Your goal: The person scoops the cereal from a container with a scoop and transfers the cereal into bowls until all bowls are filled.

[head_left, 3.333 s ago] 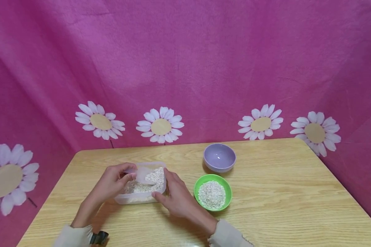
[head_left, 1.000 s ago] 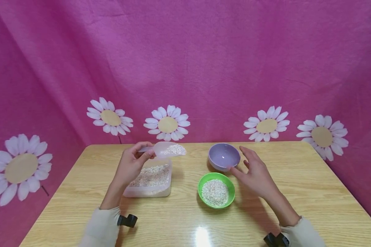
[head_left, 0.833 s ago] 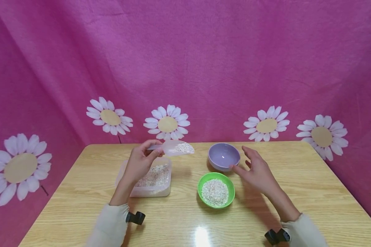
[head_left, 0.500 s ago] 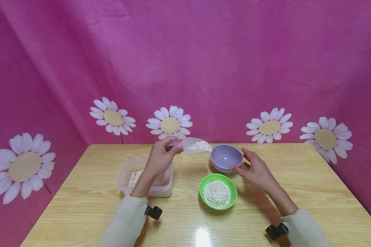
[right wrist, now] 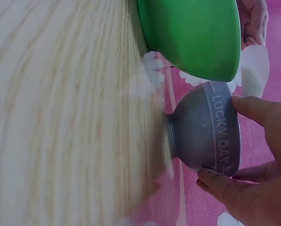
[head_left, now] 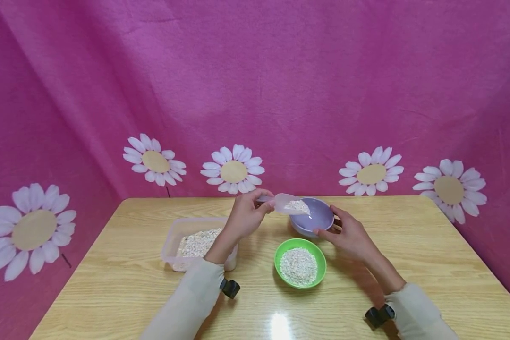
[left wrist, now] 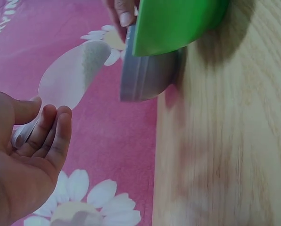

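My left hand (head_left: 247, 215) pinches the handle of a translucent scoop (head_left: 282, 203) that carries a small heap of oat flakes (head_left: 298, 206). In the head view the scoop's tip overlaps the inside of the purple bowl (head_left: 321, 218), where no flakes show. Thumb and fingers of my right hand (head_left: 352, 237) hold this bowl at its rim from the right; raised letters reading LUCKY DAY run round its outside in the right wrist view. Closer to me stands a green bowl (right wrist: 197, 37) filled with flakes. A translucent rectangular container (head_left: 173, 236) of flakes lies to the left, partly behind my left forearm.
All the vessels stand on a light wooden table (head_left: 408, 245). Behind its far edge hangs a pink curtain (head_left: 255, 94) printed with white daisies. A dark wrist-worn device (head_left: 230, 287) sits at my left cuff, another such device (head_left: 379, 316) at the right.
My left hand has scooped flakes from the container and carried them right, over to the purple bowl. My right hand has left the container and now grips the purple bowl's rim.
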Motion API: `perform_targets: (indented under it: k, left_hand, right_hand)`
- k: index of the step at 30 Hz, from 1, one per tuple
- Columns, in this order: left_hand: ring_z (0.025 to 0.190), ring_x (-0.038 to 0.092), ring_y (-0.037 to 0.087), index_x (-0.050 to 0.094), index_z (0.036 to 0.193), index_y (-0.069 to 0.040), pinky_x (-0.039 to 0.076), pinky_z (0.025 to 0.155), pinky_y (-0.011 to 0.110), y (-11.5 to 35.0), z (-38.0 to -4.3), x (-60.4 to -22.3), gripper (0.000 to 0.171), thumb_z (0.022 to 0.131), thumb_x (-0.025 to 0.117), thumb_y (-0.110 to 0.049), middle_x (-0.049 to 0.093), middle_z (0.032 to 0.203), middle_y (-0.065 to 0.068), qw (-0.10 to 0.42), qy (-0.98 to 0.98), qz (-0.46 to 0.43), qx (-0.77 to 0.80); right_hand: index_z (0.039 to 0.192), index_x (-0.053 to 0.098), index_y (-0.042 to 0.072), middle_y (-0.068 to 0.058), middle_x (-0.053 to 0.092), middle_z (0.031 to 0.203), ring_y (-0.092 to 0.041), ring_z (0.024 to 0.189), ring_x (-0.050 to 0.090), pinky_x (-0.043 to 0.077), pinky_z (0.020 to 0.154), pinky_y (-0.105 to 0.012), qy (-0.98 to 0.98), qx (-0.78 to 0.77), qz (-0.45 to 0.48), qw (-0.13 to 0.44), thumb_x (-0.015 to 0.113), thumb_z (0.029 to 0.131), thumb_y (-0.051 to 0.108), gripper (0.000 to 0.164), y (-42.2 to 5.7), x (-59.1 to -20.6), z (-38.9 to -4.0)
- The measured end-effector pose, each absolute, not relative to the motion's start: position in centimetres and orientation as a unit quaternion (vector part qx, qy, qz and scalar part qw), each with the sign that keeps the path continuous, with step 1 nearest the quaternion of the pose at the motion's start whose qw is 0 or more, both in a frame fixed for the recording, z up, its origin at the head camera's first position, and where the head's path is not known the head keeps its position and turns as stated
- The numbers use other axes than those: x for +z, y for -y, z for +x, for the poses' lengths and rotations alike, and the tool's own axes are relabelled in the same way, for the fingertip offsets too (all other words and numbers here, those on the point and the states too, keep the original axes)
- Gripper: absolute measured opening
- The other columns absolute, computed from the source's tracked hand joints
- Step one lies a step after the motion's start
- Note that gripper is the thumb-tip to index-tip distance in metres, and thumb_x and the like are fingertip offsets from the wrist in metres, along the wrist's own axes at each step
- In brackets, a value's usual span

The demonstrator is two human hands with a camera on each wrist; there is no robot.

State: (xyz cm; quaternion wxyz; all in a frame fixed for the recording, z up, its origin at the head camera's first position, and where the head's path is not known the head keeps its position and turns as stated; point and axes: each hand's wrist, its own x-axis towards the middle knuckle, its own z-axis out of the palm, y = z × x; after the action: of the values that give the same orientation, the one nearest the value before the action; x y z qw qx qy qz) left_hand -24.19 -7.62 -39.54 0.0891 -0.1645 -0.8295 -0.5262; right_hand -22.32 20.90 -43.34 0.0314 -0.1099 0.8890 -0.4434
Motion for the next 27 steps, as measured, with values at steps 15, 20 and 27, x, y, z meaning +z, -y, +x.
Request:
perform_targets:
  k: [15, 20, 27]
  left_hand:
    - [0.089, 0.071, 0.020, 0.076, 0.115, -0.002, 0.057, 0.079, 0.031, 5.5, -26.2, -37.4, 0.017, 0.105, 0.069, -0.013, 0.079, 0.104, 0.011, 0.074, 0.903, -0.254, -0.338]
    - [0.088, 0.072, 0.021, 0.076, 0.114, 0.000, 0.058, 0.078, 0.031, 5.2, -26.4, -35.2, 0.016, 0.104, 0.070, -0.012, 0.079, 0.102, 0.012, 0.099, 0.909, -0.278, -0.296]
    - [0.084, 0.077, 0.018, 0.074, 0.116, 0.002, 0.057, 0.071, 0.024, 5.0, -26.2, -33.0, 0.017, 0.104, 0.069, -0.010, 0.080, 0.098, 0.013, 0.101, 0.903, -0.281, -0.310]
  right_hand:
    - [0.164, 0.025, -0.012, -0.038, 0.038, 0.164, -0.055, 0.143, 0.052, 0.051, 0.111, -0.056, -0.890, -0.444, -0.094, 0.049, 0.079, 0.099, 0.031, 0.095, -21.0, -43.3, -22.3]
    - [0.164, 0.023, -0.012, -0.038, 0.036, 0.165, -0.054, 0.144, 0.051, 0.050, 0.112, -0.055, -0.888, -0.446, -0.095, 0.051, 0.079, 0.100, 0.030, 0.095, -20.9, -43.2, -22.4]
    - [0.165, 0.022, -0.011, -0.037, 0.037, 0.165, -0.054, 0.145, 0.051, 0.050, 0.113, -0.055, -0.887, -0.449, -0.089, 0.055, 0.079, 0.100, 0.031, 0.096, -21.0, -43.2, -22.4]
